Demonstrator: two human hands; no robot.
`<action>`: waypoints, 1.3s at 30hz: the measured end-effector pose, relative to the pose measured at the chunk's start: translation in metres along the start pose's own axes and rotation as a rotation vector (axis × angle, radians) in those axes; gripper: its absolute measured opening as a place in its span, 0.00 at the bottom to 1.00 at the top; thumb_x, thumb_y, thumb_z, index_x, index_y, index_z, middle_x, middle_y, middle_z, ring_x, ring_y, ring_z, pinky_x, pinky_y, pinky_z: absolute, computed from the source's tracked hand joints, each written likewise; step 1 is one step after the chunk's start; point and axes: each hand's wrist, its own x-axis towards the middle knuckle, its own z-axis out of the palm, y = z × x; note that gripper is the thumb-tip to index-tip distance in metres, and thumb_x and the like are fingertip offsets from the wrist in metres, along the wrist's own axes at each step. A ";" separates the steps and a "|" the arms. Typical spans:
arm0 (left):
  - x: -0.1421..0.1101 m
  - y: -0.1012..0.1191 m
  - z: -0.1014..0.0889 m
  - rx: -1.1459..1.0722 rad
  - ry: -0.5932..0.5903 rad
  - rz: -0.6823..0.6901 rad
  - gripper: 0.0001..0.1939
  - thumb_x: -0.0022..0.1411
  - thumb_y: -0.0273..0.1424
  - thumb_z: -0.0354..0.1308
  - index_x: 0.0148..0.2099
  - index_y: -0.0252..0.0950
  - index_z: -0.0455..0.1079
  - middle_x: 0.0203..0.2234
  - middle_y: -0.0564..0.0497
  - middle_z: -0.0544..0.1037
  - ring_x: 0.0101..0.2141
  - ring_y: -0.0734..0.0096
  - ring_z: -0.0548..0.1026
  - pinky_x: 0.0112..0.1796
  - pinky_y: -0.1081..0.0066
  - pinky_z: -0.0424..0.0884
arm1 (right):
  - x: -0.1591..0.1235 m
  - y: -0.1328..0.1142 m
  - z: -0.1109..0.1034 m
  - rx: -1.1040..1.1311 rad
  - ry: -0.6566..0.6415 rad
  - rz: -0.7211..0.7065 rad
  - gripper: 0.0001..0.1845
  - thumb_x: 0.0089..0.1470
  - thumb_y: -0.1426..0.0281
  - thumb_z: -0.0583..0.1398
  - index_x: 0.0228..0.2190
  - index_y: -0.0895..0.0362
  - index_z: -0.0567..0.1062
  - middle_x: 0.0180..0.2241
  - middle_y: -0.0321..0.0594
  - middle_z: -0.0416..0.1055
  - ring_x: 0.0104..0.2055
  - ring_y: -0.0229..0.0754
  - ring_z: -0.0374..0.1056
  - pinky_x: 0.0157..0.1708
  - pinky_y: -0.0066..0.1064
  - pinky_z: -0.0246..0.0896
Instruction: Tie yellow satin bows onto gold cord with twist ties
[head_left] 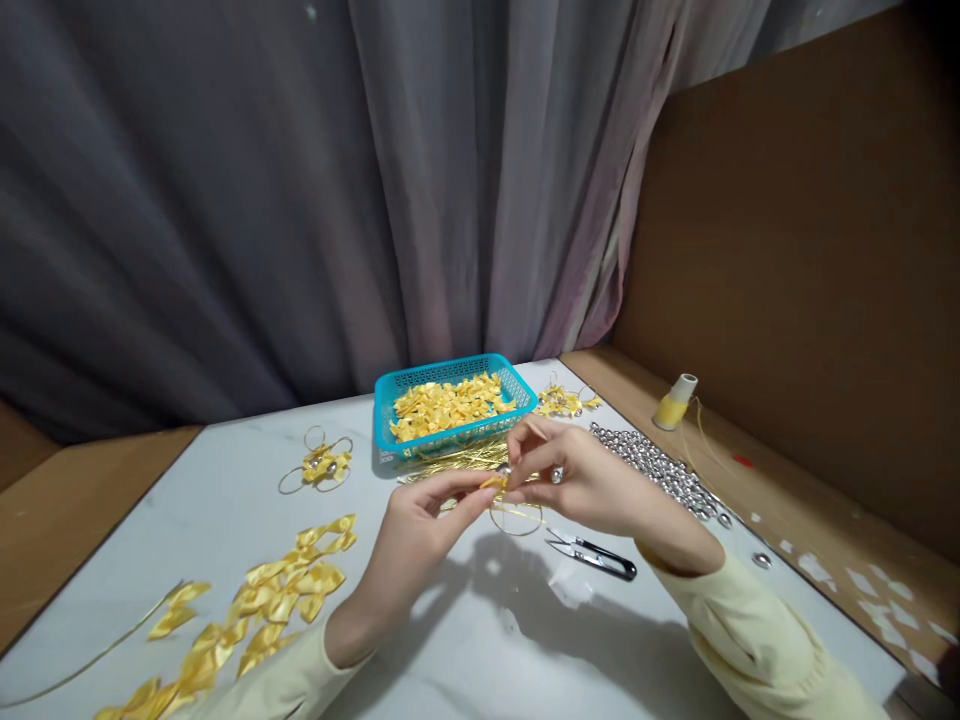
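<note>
My left hand (424, 535) pinches a small yellow ribbon bow (495, 483) between thumb and fingertips, in front of the basket. A thin gold wire loop (516, 530) hangs below the bow. My right hand (581, 480) is closed, its fingertips meeting the left ones at the bow. One shiny silver bead (557, 475) shows among its curled fingers; another silver glint sits at the fingertips, partly hidden. Just below my right hand lie black-handled thread snips (600, 558), blades pointing left.
Behind my hands, a blue basket (381, 420) holds yellow bows; gold wires (457, 460) lie before it. Silver beads (660, 470) spread at right, near a thread spool (673, 402). Loose bows (277, 590) and a wired piece (324, 465) lie left, another piece (566, 402) behind.
</note>
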 end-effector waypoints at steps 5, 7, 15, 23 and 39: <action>-0.002 0.000 -0.001 -0.012 -0.060 -0.002 0.09 0.53 0.34 0.60 0.37 0.37 0.75 0.35 0.49 0.80 0.36 0.63 0.75 0.38 0.67 0.70 | 0.000 0.002 0.000 0.019 -0.014 0.007 0.05 0.47 0.74 0.63 0.22 0.56 0.77 0.29 0.36 0.64 0.31 0.35 0.62 0.29 0.29 0.60; -0.002 0.002 -0.001 -0.016 -0.065 0.003 0.08 0.53 0.34 0.60 0.36 0.37 0.75 0.34 0.49 0.80 0.36 0.63 0.75 0.38 0.68 0.70 | -0.001 0.001 0.000 0.006 -0.006 0.013 0.05 0.47 0.73 0.63 0.22 0.56 0.77 0.28 0.36 0.64 0.30 0.36 0.63 0.29 0.29 0.60; -0.005 0.005 -0.001 0.053 -0.076 0.021 0.08 0.54 0.33 0.58 0.36 0.37 0.75 0.33 0.50 0.79 0.37 0.63 0.75 0.38 0.67 0.68 | -0.006 -0.004 0.001 -0.085 0.017 0.024 0.05 0.46 0.78 0.63 0.21 0.59 0.76 0.28 0.37 0.63 0.30 0.35 0.61 0.29 0.29 0.57; -0.007 0.006 0.004 0.115 -0.083 0.065 0.06 0.53 0.31 0.59 0.34 0.36 0.75 0.34 0.48 0.80 0.37 0.61 0.75 0.39 0.65 0.69 | -0.012 -0.005 0.002 -0.136 0.012 0.034 0.09 0.46 0.80 0.59 0.20 0.60 0.75 0.29 0.38 0.63 0.29 0.35 0.59 0.26 0.28 0.54; -0.001 0.012 0.011 0.356 -0.053 0.157 0.03 0.54 0.29 0.58 0.30 0.36 0.73 0.25 0.55 0.78 0.27 0.71 0.75 0.31 0.74 0.69 | -0.013 -0.004 0.007 -0.196 -0.019 0.057 0.10 0.42 0.85 0.54 0.20 0.62 0.72 0.28 0.37 0.61 0.29 0.33 0.58 0.26 0.26 0.51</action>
